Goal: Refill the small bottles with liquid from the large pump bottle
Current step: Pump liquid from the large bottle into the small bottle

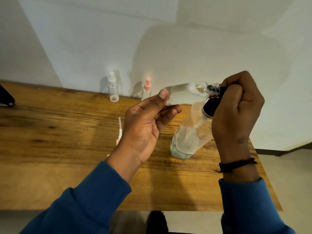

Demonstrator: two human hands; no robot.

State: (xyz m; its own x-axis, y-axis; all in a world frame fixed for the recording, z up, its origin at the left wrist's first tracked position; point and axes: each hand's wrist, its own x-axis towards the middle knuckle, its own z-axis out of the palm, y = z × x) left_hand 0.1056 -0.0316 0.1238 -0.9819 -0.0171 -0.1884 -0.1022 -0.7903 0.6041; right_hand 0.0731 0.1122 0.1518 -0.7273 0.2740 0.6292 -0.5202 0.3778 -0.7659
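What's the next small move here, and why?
Probably press the pump head again. The left hand holds the small bottle on its side, its neck at the black pump nozzle that the right hand grips on the large pump bottle, and the small bottle looks only partly filled.

The right hand (pixel 236 105) hides the pump head of the large bottle (pixel 190 139). The left wrist covers part of a loose spray top (pixel 119 130). A dark object (pixel 5 97) is cut off at the left edge.
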